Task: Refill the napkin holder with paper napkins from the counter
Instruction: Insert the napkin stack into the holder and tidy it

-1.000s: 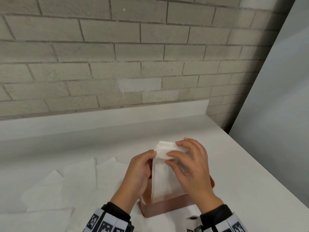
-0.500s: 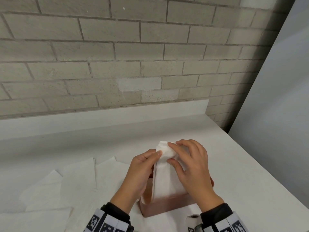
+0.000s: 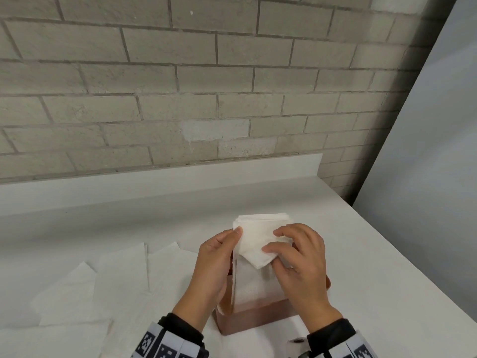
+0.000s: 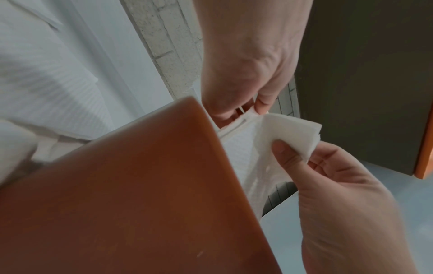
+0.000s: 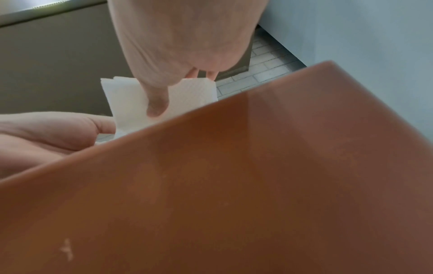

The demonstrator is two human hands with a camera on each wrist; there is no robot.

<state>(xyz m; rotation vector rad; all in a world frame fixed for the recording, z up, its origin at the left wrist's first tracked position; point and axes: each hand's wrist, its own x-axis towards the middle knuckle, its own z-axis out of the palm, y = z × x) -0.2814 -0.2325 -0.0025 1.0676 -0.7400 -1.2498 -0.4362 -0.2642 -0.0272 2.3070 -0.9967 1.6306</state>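
Note:
A brown napkin holder [image 3: 255, 320] stands on the white counter [image 3: 374, 267] right in front of me, with white paper napkins [image 3: 254, 228] upright in it. My left hand [image 3: 232, 239] pinches the stack's left edge, thumb on the front. My right hand [image 3: 273, 241] pinches the front napkin's top, which is bent down toward me as a pointed flap. The left wrist view shows the left hand [image 4: 243, 111] at the napkins' [image 4: 290, 131] top edge above the holder wall [image 4: 128, 194]. Seen from the right wrist, the right hand [image 5: 178, 89] pinches the napkins [image 5: 192, 92] above the holder [image 5: 234, 176].
Several loose napkins [image 3: 116, 280] lie spread flat on the counter left of the holder. A raised white backsplash [image 3: 160, 182] and a brick wall [image 3: 180, 86] close the back. The counter's right edge runs diagonally beside a grey panel [image 3: 426, 177].
The front napkin's top has been bent forward and down into a pointed flap. My right hand shifted slightly right and lower; the left hand stayed at the stack's left edge.

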